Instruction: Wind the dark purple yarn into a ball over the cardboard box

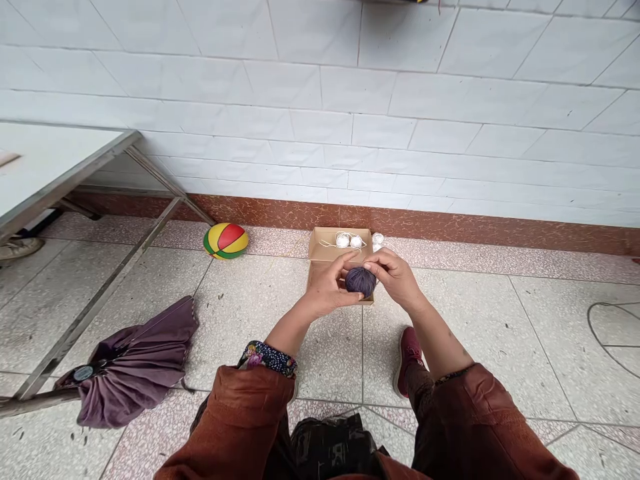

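A dark purple ball of yarn (361, 283) is held in front of me, above an open cardboard box (316, 245) on the floor. My left hand (330, 287) cups the ball from the left, its fingers and thumb wrapped round it. From the right, my right hand (395, 275) pinches at the top edge of the ball with thumb and forefinger; whether a strand sits between them is too small to tell. Two white yarn balls (349, 241) with loose strands lie in the far part of the box. Beside the box, against the wall, are more white yarn balls (378, 240).
A red, yellow and green ball (225, 241) rests near the wall. At left stands a metal-framed table (65, 150), with a folded purple umbrella (140, 367) by its leg. A wire frame (595, 327) is on the floor at far right. My shoe (411, 347) is close below my right hand.
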`<state>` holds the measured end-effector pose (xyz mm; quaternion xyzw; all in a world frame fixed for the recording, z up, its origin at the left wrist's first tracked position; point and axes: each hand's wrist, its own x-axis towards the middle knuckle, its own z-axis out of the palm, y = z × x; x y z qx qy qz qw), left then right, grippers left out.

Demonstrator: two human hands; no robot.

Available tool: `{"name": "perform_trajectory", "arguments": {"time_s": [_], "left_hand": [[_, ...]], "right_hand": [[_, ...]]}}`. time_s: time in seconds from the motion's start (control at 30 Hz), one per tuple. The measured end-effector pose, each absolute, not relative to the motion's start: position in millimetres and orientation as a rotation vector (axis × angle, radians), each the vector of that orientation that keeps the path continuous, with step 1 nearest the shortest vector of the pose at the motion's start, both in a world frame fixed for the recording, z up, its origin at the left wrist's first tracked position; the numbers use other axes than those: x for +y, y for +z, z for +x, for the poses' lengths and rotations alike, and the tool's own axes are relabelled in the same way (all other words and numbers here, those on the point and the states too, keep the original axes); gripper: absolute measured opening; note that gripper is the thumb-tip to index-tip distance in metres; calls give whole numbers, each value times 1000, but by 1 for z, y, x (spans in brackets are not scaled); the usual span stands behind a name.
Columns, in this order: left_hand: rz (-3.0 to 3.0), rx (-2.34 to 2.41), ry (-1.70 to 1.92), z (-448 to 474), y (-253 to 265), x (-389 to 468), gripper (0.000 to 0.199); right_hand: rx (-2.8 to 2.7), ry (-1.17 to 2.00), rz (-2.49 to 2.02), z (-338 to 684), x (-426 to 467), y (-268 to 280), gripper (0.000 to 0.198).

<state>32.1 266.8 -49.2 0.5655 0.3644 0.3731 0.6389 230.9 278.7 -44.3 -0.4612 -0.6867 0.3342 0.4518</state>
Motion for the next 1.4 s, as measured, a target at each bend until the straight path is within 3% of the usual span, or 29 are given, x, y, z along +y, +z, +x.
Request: {"name": "perform_trajectory", "arguments": {"time_s": [0.17, 0.4, 0.57, 0.73, 0.93, 1.03, 1.17, 1.4], "left_hand": [[1140, 701, 896, 34, -45, 265, 81], [1082, 893, 1124, 31, -46, 273, 72], [1239, 1090, 1111, 27, -47, 278, 84], [1498, 1089, 896, 28, -49, 272, 95], [1355, 740, 864, 33, -44, 264, 94], [1228, 733, 1021, 33, -46, 268, 91], [1189, 928, 1165, 27, -55, 279, 88], [1415, 1090, 981, 24, -54, 280, 99]], "right_hand": [[-1617, 895, -1252, 228, 283, -64, 18], [-1919, 1004, -1164, 214, 273, -73, 15], [-1958, 1175, -968, 216, 262, -43, 19], [-1797, 945, -978, 225, 269, -31, 19], [-1674, 738, -1227, 226, 287, -65, 16], [-1731, 800, -1323, 221, 287, -81, 14], [-1978, 962, -1119, 213, 276, -77, 13], [-1893, 1080, -947, 223, 267, -37, 19]]}}
